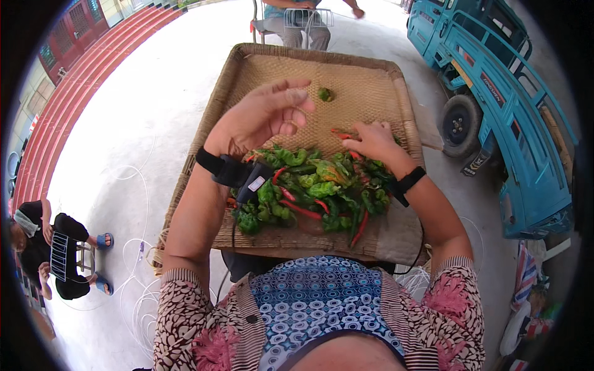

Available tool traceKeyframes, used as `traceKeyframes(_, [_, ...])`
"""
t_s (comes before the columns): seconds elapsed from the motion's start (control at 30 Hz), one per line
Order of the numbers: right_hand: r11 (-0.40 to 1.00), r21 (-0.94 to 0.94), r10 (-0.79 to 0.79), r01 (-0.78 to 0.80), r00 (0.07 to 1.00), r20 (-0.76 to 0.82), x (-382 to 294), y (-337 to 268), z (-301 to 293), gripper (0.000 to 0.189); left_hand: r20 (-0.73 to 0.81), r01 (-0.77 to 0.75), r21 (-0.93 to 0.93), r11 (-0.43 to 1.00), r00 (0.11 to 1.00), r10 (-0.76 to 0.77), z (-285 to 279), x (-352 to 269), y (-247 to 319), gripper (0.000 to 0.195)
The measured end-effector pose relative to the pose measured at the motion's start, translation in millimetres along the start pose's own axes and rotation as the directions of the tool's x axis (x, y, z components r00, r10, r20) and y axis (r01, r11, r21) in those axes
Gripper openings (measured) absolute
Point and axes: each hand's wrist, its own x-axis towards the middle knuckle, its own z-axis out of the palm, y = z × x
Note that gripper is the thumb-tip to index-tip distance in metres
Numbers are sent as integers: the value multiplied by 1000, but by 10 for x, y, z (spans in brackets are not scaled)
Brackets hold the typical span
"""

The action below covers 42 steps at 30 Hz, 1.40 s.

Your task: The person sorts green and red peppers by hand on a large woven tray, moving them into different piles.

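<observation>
A woven basket tray [366, 76] is before me, with a pile of green and red peppers [320, 178] along its near side. My left hand [274, 111] is raised over the tray's left part, fingers apart and partly curled, with nothing visible in it. Just right of its fingertips, a single small green pepper [326, 94] shows against the woven surface. My right hand [373, 141] is low at the pile's upper right edge, beside a red pepper [342, 134]. Its palm side is hidden, so any hold is unclear. Black straps circle both wrists.
Past the tray's far edge, a seated person [297, 23] has a wire frame [308, 18]. Another person [60, 250] sits at left with a wire rack [59, 256]. A blue cargo vehicle [501, 106] stands right. Loose white wire [139, 297] coils on the ground.
</observation>
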Motion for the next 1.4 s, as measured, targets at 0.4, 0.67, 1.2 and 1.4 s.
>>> traceKeyframes(0.4, [311,948,140,66,983,-115,-302,-314,-493,40,48,177,301,937,979,-200,155,163,-698,57])
traceKeyframes(0.67, [-40,998,108,53,993,-48,-220,-339,-476,29,86,218,529,820,948,-307,39,259,-837,48])
traceKeyframes(1.2, [968,232,-120,91,986,113,-174,173,-219,28,-77,163,-397,903,975,-210,-488,153,-913,28])
traceKeyframes(1.4, [972,124,-193,200,979,-69,-390,308,-54,14,19,249,-331,910,966,-257,-492,156,-981,27])
